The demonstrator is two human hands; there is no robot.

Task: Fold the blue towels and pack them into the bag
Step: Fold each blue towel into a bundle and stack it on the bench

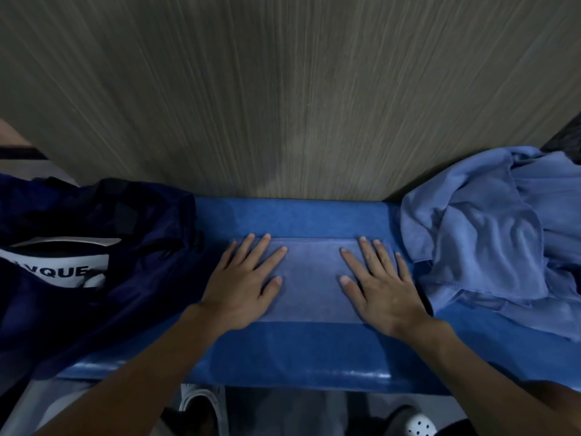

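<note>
A folded light-blue towel (311, 278) lies flat in the middle of the blue padded bench (283, 354). My left hand (248, 284) rests palm down on the towel's left end, fingers spread. My right hand (377, 284) presses flat on its right end, fingers also apart. A heap of crumpled light-blue towels (490, 240) sits on the bench at the right, close to my right hand. The dark navy bag (94, 247) with a white label lies slumped at the left end of the bench.
A wood-grain wall panel (283, 89) rises directly behind the bench. Below the bench's front edge I see shoes on the floor (418, 424). A dark object (566, 140) shows at the far right behind the towel heap.
</note>
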